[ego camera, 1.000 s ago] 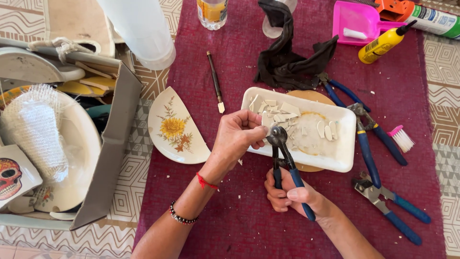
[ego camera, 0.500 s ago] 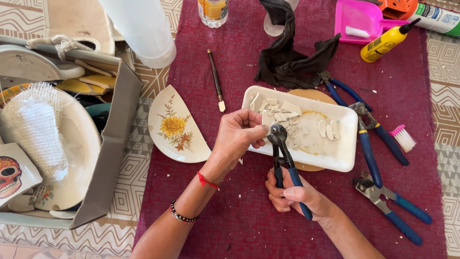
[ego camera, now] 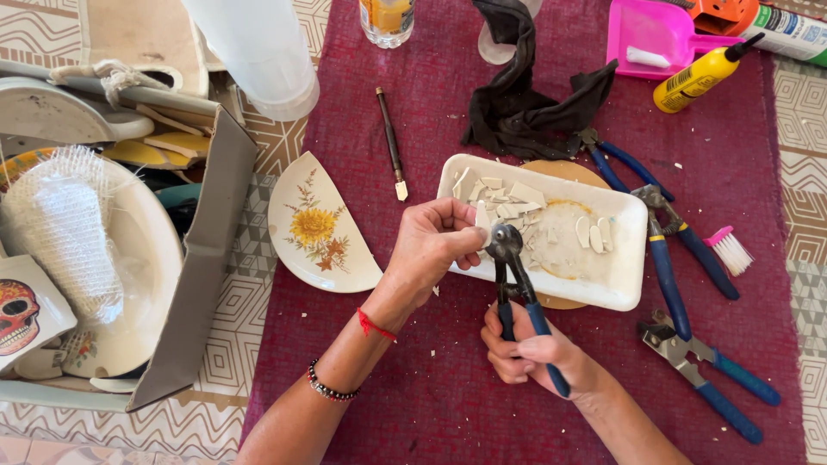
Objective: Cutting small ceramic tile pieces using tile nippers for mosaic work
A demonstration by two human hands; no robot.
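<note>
My left hand pinches a small white ceramic shard between thumb and fingers, just over the near edge of a white rectangular tray. My right hand grips the blue handles of tile nippers, whose dark jaws close on the shard's lower end. Several pale ceramic pieces lie in the tray. A broken half plate with a yellow flower lies left of my left hand on the maroon cloth.
Two more blue-handled pliers and a pink-bristled brush lie right of the tray. A slim scoring tool, dark rag, yellow glue bottle and pink dustpan sit behind. A cardboard box of plates stands left.
Both hands keep nearly the same place. The nippers stay on the shard; the handles look slightly more squeezed.
</note>
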